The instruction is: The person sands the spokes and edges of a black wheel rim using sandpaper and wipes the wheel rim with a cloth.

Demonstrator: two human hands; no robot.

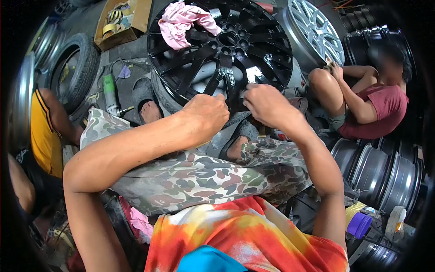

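A glossy black multi-spoke wheel (pixel 267 41) lies face up in front of me, with a crumpled pink cloth (pixel 179 27) on its upper left spokes. At the wheel's near edge, my left hand (pixel 206 113) is closed with its knuckles up. Close to its right, my right hand (pixel 267 104) has its fingers curled together at the same rim. A small gap separates the two hands. Whatever their fingertips hold, if anything, is hidden or too small to name.
A green angle grinder (pixel 109 93), a tyre (pixel 79 68) and a cardboard box (pixel 120 38) are on the left. To the right, a crouching person (pixel 376 99) touches a silver wheel (pixel 315 27) above stacked rims (pixel 380 172). Another person's yellow shorts (pixel 43 136) show far left.
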